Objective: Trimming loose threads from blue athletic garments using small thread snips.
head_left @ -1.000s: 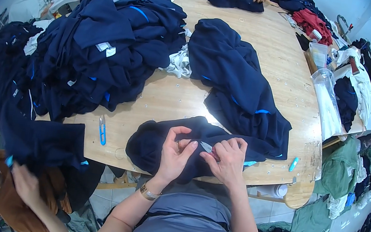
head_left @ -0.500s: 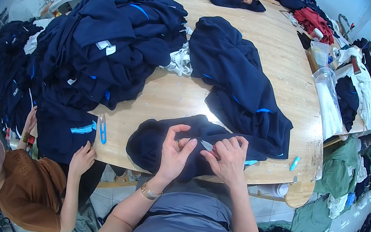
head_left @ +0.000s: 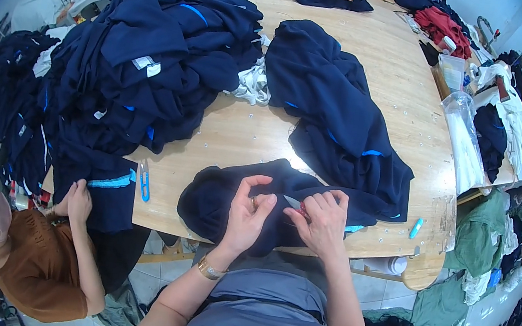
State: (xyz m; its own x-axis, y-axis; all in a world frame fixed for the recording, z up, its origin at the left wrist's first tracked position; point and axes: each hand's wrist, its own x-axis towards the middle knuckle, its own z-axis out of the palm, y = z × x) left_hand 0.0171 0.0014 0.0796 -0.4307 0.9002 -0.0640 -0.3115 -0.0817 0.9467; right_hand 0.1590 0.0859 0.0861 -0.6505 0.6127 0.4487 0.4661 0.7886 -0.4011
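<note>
In front of me a navy garment (head_left: 211, 199) lies bunched at the table's near edge, a light-blue strip showing by my right wrist. My right hand (head_left: 323, 223) is closed around small thread snips (head_left: 292, 203) with a red handle, their pointed blade aimed left at my other hand. My left hand (head_left: 247, 218) is over the garment. Its index finger curves up, while the thumb bends in against another finger; what they pinch, if anything, is too small to make out. A narrow gap separates the blade tip from my left thumb.
Navy garments form a big heap (head_left: 155, 59) at left; another navy garment (head_left: 338, 100) stretches beyond my work. Blue-handled snips (head_left: 144, 183) and a turquoise marker-like item (head_left: 416, 228) lie on the table (head_left: 231, 138). A co-worker (head_left: 44, 259) sits at left; two more work at the far side.
My hands and the snips have barely moved. At left, the co-worker's hands have come together over the navy cloth. The far-side co-workers' hands have shifted slightly.
</note>
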